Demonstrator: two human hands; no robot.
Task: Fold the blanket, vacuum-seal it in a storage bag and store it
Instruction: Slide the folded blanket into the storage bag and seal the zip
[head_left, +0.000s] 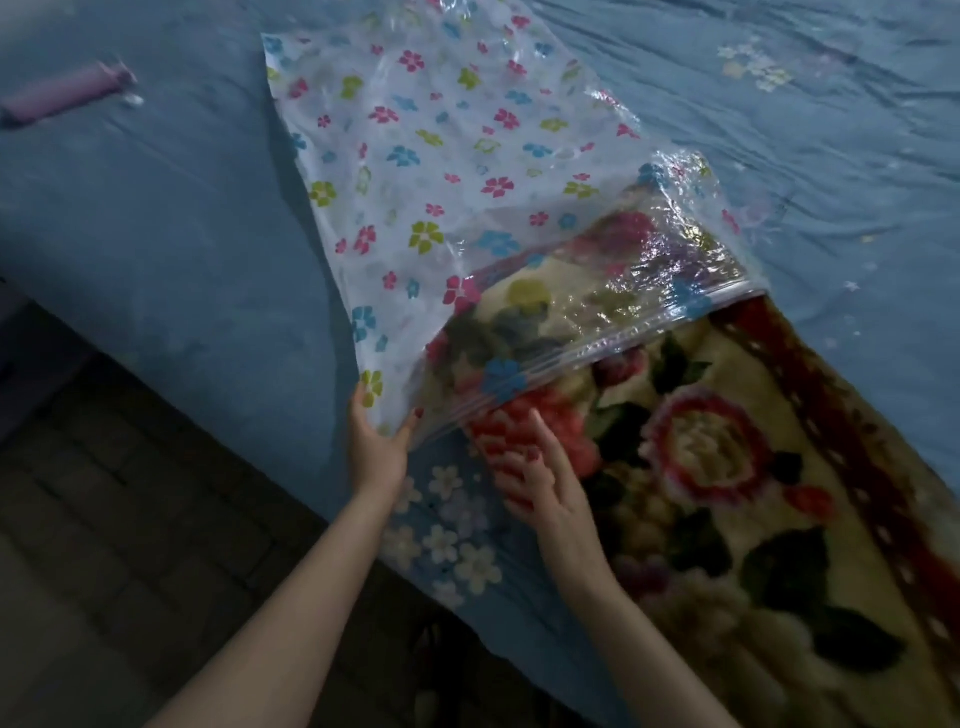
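Folded blanket (727, 493), thick, soft and bulky, lies on the bed (156, 208), part-way inside the slippery storage bag (426, 171). Left hand (376, 447) pinches the bag's mouth corner; right hand (540, 467) presses the blanket, fingers straight.

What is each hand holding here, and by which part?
The left hand grips the storage bag at the near corner of its open mouth. The right hand holds nothing; its straight fingers rest on the blanket.

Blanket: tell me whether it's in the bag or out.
Partly in. The blanket's far end shows through the storage bag; the rest lies outside its open mouth.
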